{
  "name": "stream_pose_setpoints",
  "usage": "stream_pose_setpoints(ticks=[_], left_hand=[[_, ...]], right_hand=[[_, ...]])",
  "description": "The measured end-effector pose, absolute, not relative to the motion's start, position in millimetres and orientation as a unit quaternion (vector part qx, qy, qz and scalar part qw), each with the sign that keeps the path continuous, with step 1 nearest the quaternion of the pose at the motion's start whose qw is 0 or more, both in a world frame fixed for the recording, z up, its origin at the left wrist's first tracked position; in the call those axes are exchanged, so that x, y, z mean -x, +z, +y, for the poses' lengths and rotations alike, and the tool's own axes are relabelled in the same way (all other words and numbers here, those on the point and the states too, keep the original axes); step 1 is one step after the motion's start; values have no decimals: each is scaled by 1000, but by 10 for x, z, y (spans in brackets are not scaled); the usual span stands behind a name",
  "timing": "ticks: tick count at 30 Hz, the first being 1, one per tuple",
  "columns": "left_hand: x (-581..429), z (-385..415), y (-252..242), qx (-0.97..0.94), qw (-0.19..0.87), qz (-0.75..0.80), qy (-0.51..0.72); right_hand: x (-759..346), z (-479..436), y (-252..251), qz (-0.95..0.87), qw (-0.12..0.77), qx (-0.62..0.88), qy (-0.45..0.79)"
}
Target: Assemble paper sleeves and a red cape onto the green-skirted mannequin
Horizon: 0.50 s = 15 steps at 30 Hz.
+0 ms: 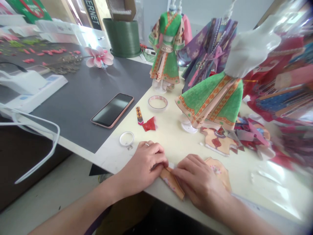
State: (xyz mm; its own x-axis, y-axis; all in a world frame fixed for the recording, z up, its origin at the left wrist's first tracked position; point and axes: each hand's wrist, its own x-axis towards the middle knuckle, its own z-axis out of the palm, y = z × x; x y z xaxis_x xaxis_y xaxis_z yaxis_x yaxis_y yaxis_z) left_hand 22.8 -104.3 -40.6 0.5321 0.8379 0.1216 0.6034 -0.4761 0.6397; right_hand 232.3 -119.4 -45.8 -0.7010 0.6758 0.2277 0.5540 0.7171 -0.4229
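Together, left hand (148, 163) and right hand (199, 180), both curled, pinch a narrow orange flower-patterned piece (173, 183).

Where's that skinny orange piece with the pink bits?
In the head view, the orange piece is low down, just right of centre, near the table's front edge, between the left hand and right hand.

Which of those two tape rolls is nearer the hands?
The plain white roll by the left hand; the other roll, with print inside its ring, sits farther back.
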Motion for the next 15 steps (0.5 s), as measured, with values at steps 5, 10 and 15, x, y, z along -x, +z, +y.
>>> stream_pose_setpoints(ticks=[5, 10, 15], left_hand=[[-213, -1035, -394, -850, 255, 416, 200], [-196, -1028, -339, -863, 249, 402, 176], [-161, -1022, -272, -866, 271, 383, 172]], right_hand=[[-2325, -1189, -462, -910, 182, 336, 160], [-2330, -1192, -457, -910, 181, 333, 167], [-2324, -1194, -425, -912, 173, 327, 174]])
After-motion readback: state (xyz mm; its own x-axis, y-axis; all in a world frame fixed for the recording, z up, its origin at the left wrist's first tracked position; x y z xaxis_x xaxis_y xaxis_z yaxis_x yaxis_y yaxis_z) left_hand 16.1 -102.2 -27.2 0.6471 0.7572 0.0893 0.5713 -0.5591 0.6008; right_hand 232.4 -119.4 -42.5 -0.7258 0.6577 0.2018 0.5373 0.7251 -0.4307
